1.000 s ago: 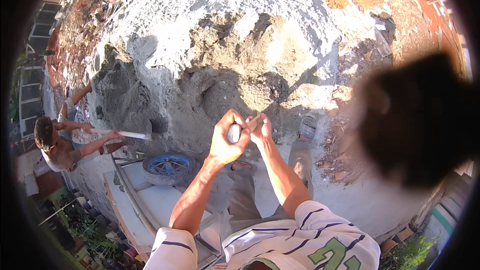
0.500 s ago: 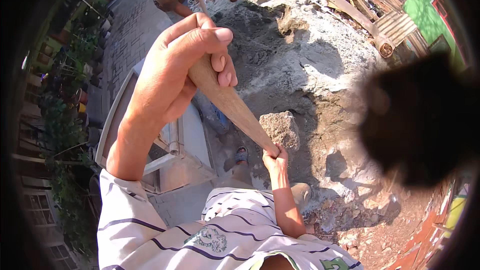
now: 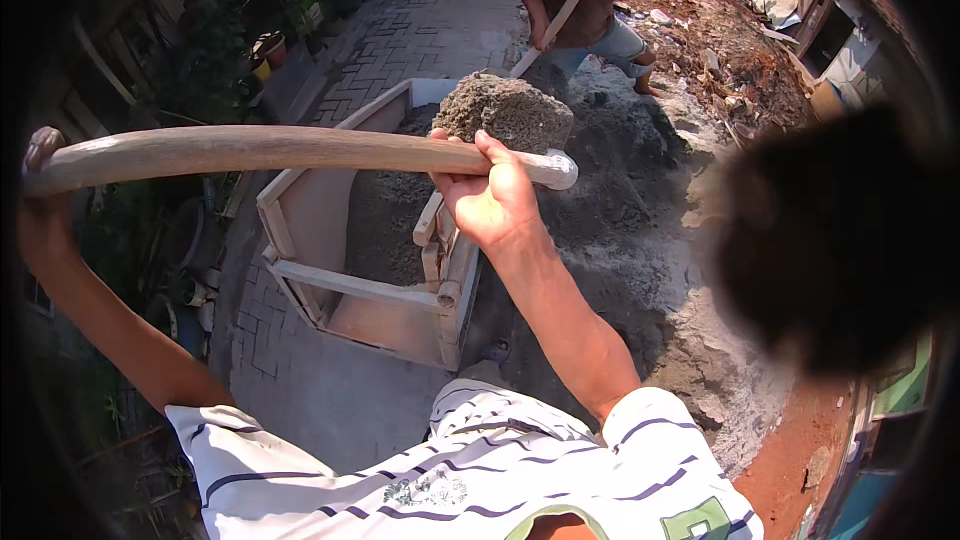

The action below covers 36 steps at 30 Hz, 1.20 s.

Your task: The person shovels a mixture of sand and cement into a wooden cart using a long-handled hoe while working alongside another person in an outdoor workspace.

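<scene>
A thick, slightly curved wooden hoe handle (image 3: 270,148) lies across in front of me, raised over a box. My left hand (image 3: 45,155) is closed round its far left end, partly lost in the dark rim. Close to its whitish right end, my right hand (image 3: 490,190) grips it from below, palm up. A lump of damp grey sand (image 3: 505,112) rides just behind that end and hides the blade. Below is an open wooden-framed box (image 3: 390,285) with grey sand (image 3: 385,225) inside; the load is over its far right side.
A co-worker (image 3: 580,0) in a brown shirt stands beyond the box with another curved wooden handle (image 3: 570,10). To the right spreads a sand heap (image 3: 640,240). Potted plants (image 3: 270,50) line the paved lane (image 3: 420,20). A dark blurred shape (image 3: 830,240) covers the right.
The handle has swung from slanting to nearly level. My left hand went to the far left, my right hand rose, and the sand load moved up and left over the box. My view turned left.
</scene>
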Each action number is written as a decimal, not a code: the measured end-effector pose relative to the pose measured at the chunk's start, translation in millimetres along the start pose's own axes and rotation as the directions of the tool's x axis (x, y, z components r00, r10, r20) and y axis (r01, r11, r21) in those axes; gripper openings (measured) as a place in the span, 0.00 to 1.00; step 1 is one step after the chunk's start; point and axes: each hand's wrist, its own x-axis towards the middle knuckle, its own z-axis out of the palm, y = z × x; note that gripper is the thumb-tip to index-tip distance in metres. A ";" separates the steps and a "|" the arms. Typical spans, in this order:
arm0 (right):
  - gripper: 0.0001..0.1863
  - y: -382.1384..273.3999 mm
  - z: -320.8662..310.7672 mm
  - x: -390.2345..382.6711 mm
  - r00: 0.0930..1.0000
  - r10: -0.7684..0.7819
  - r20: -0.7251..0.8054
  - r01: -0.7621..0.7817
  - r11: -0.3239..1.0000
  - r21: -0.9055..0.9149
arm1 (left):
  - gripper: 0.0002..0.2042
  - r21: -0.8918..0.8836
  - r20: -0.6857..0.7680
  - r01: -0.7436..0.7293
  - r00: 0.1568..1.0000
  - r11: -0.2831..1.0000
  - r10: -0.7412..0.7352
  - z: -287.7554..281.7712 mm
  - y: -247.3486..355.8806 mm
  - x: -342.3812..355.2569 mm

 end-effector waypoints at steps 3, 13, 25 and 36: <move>0.11 45.3 1.8 58.7 0.983 0.180 -0.030 -0.182 0.971 -0.154 | 0.12 -0.440 -0.198 0.020 0.973 0.898 -0.119 -129.1 -59.5 -75.5; 0.05 22.1 -74.8 -16.5 0.998 0.050 0.048 -0.027 0.923 -0.383 | 0.12 -0.738 -0.420 -0.159 0.868 0.656 -0.263 -135.5 -190.6 -250.5; 0.04 -125.1 -420.2 -127.5 0.655 -0.346 -0.672 0.635 0.734 0.241 | 0.08 -0.194 0.565 0.805 0.559 0.561 -0.607 316.8 -307.3 -243.9; 0.04 -37.5 -753.3 -143.1 0.592 -0.234 -0.772 0.786 -0.047 0.617 | 0.03 0.635 0.769 0.558 -0.391 0.534 -0.506 419.2 -475.1 -668.4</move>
